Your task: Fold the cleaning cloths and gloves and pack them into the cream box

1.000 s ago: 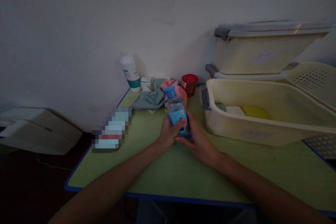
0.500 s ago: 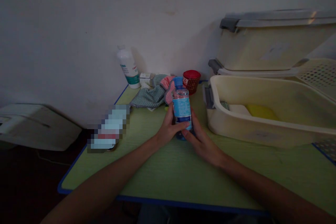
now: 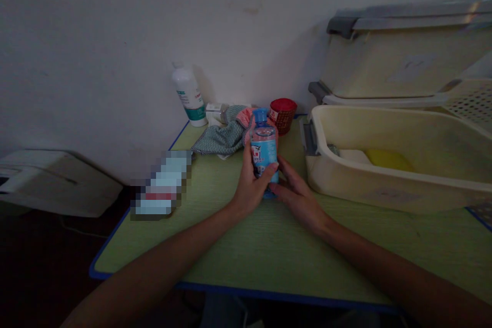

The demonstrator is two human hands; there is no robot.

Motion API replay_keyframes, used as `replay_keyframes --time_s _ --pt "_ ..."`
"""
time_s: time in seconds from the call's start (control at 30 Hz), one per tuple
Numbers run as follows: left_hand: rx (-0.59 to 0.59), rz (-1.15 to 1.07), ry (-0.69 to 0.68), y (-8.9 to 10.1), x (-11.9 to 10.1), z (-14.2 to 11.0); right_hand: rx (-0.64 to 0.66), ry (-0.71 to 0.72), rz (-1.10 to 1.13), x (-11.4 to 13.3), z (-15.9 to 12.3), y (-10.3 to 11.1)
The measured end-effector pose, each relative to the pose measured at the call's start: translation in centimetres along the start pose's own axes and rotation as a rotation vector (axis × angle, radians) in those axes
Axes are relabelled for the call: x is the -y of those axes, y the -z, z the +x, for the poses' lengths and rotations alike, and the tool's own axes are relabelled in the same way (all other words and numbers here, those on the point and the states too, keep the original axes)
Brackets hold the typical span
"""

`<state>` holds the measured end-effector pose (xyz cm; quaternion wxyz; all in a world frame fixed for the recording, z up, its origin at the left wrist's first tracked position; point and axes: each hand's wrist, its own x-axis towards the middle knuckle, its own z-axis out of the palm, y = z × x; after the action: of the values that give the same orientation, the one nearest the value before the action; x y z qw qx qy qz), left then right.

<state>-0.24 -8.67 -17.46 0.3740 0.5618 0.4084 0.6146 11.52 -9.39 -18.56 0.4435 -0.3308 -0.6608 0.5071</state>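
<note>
Between my two hands is a clear plastic bottle point(image 3: 264, 146) with a blue cap and a light blue label, held upright over the table. My left hand point(image 3: 251, 179) wraps its left side, thumb laid across the label. On the lower right side, my right hand point(image 3: 298, 195) presses its fingers and thumb against the bottle near its base. Behind the bottle lies a crumpled grey-green and pink cloth point(image 3: 223, 137), and a red woven-look container point(image 3: 283, 117) stands close by.
A large cream bin point(image 3: 384, 192) stands on the right, with a yellow item point(image 3: 388, 160) inside and stacked bins behind. A white bottle point(image 3: 189, 95) is at the back left. A blurred-out flat object point(image 3: 163, 184) lies along the left edge of the green table point(image 3: 246, 256).
The bottle has turned in my hands, so more of the label's red and white part shows. My right hand has shifted slightly around the base. The view has moved a little.
</note>
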Motion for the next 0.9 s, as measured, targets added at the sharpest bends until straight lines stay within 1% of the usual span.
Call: replay_keyframes --time_s 0.07,0.13,0.2,0.27,0.33,0.43,0.5,0.57,0.77,0.83,0.9 --pt "-0.042 0.035 0.001 0.1 -0.1 0.1 -0.018 0.019 -0.019 0.1 0.0 -0.3" --pt "-0.046 0.070 -0.002 0.1 -0.3 0.1 -0.046 0.048 -0.056 0.2 0.0 -0.7" --pt "-0.022 0.099 -0.014 0.2 -0.5 0.0 -0.042 0.072 -0.089 0.4 -0.1 -0.8" --pt "0.028 0.097 -0.018 0.3 -0.6 0.0 -0.011 0.082 -0.089 0.7 -0.2 -0.7" --pt "0.096 0.053 0.005 0.4 -0.5 0.0 0.031 0.029 -0.038 0.9 -0.3 -0.4" --pt "0.181 -0.061 0.085 0.6 -0.3 0.2 0.086 -0.112 0.089 1.3 -0.2 0.1" --pt "0.209 -0.134 0.143 0.7 -0.2 0.4 0.099 -0.173 0.152 1.5 -0.1 0.3" --pt "0.220 -0.183 0.176 0.7 -0.2 0.5 0.097 -0.193 0.172 1.7 0.1 0.4" --pt "0.183 -0.239 0.149 0.3 -0.3 0.5 0.090 -0.141 0.128 1.5 0.3 0.1" --pt "0.159 -0.241 0.128 0.3 -0.4 0.4 0.081 -0.101 0.090 1.2 0.3 0.0" --pt "0.138 -0.224 0.119 0.3 -0.5 0.4 0.060 -0.025 0.028 1.1 0.3 -0.2"
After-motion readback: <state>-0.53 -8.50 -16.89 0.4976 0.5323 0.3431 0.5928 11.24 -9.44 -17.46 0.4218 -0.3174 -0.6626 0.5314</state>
